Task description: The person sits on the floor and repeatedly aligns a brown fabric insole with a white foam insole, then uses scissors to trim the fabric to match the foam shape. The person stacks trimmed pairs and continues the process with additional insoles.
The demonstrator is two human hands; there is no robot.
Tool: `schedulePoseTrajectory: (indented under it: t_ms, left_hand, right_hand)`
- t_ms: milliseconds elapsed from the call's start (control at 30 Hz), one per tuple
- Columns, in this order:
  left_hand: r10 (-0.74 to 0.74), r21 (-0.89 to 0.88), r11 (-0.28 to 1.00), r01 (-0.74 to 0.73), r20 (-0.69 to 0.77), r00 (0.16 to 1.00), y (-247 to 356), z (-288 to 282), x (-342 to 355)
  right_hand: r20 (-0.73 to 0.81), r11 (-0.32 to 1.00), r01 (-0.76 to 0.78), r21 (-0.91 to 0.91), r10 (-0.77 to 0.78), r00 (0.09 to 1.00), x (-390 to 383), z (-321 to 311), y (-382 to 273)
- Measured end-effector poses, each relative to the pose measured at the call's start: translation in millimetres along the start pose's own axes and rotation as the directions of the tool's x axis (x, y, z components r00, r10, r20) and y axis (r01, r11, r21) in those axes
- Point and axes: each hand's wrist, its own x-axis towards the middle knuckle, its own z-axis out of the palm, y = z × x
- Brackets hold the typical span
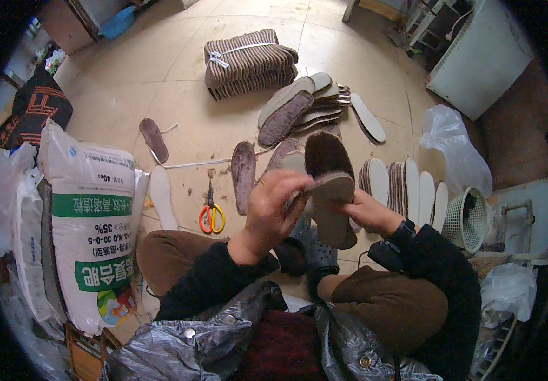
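In front of my lap I hold fleece-lined insoles, one showing dark brown pile (326,154) and bent over at its middle. My right hand (368,211) is closed on their right edge. My left hand (278,202) has its fingers bent against the left edge, thumb and fingertips pinching there; the exact grip is partly hidden. Just beyond my hands, a brown fleece insole (243,174) lies on the floor. Near my left knee are scissors (211,213) with red and yellow handles, and a pale insole (161,197) lies to their left.
A tied bundle of insoles (248,60) stands farther out, near a loose insole pile (290,114). To the right are a row of insoles (407,187), a mesh basket (463,222) and a clear plastic bag (451,143). A large white sack (90,184) stands left.
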Motion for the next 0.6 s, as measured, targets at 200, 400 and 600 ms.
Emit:
schedulePoseTrajectory:
  t_ms: [200,400,600]
  left_hand:
    - [0.003,-0.129,0.992,0.006,0.070,0.998,-2.1,-5.6,-8.4]
    - [-0.019,-0.391,0.911,0.131,0.277,0.961,2.6,-12.8,-4.6]
    - [-0.043,-0.326,0.933,0.154,0.324,0.945,8.3,-3.4,-7.8]
  right_hand:
    - [0.003,0.999,0.028,0.015,-0.028,1.000,2.1,1.3,-0.3]
    - [0.069,0.998,0.055,-0.022,-0.053,0.996,5.7,-5.7,6.4]
    - [0.029,0.995,0.097,0.009,-0.097,0.995,3.3,-5.1,0.9]
